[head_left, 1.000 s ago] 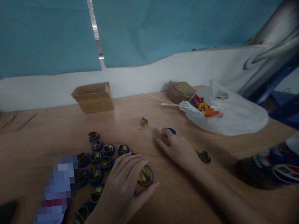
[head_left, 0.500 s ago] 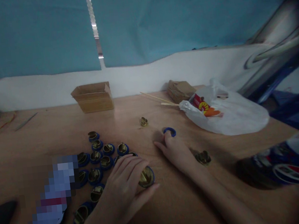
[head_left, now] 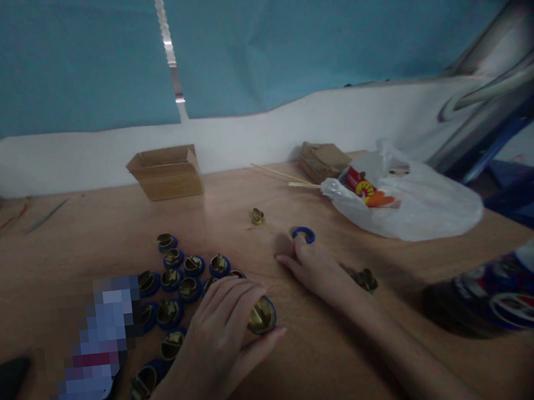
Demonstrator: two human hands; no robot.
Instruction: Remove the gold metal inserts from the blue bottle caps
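My left hand point(head_left: 228, 331) curls around a round blue-and-brass piece point(head_left: 262, 315), its brass inner side showing between fingers and thumb. More such blue pieces with brass clips point(head_left: 168, 312) lie grouped on the table beside and beyond this hand, some partly covered by it. Farther right, my right hand point(head_left: 316, 268) has its fingers on a blue ring point(head_left: 303, 233); the thumb stands apart, and the remaining fingers are mostly hidden. Several loose brass clips point(head_left: 365, 280) lie next to my right forearm. Another small brass clip point(head_left: 257, 216) sits beyond both hands.
An open cardboard box point(head_left: 169, 181) stands near the wall. At back right are a brown paper packet point(head_left: 324, 159), thin sticks point(head_left: 283, 176) and a white plastic bag point(head_left: 429, 202). A Pepsi bottle point(head_left: 501, 296) lies at right; a blurred-out blue object point(head_left: 96, 345) lies left.
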